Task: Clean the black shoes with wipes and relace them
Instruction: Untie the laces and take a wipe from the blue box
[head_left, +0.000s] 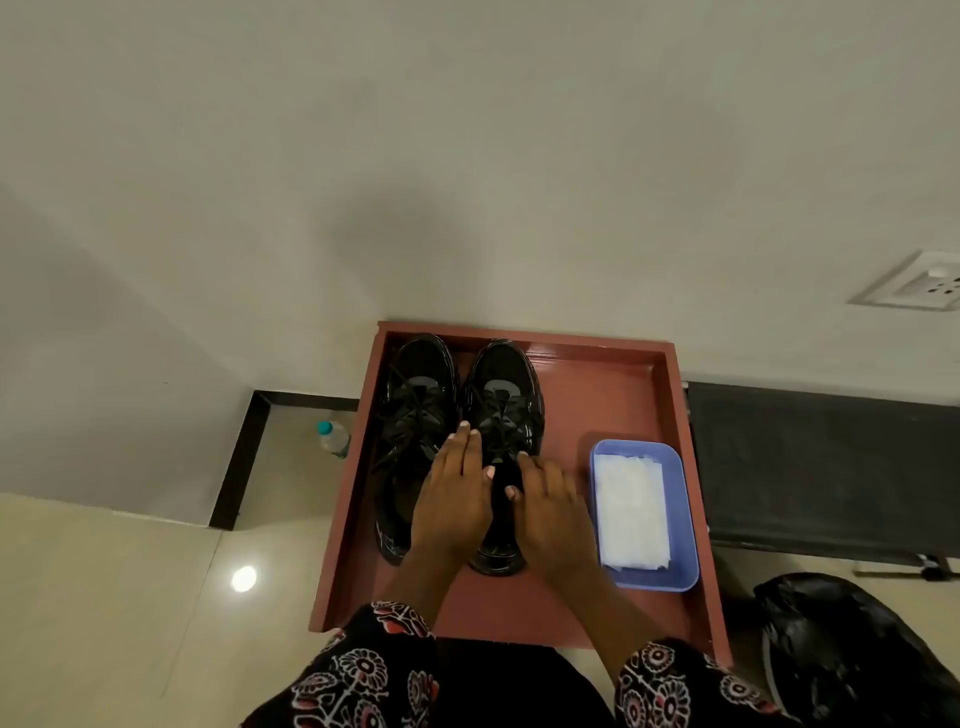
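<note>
Two glossy black laced shoes stand side by side, toes pointing away, in the left half of a reddish-brown tray. The left shoe is free of my hands at its toe. My left hand lies flat with straight fingers over the gap between the shoes and the left flank of the right shoe. My right hand rests on that shoe's right side near its opening, fingers relaxed. A blue plastic tub with a stack of white wipes sits at the tray's right.
The tray stands against a pale wall. A clear water bottle with a teal cap is on the tiled floor to the left. A black mat lies to the right, a black plastic bag at the lower right. A wall socket is on the right.
</note>
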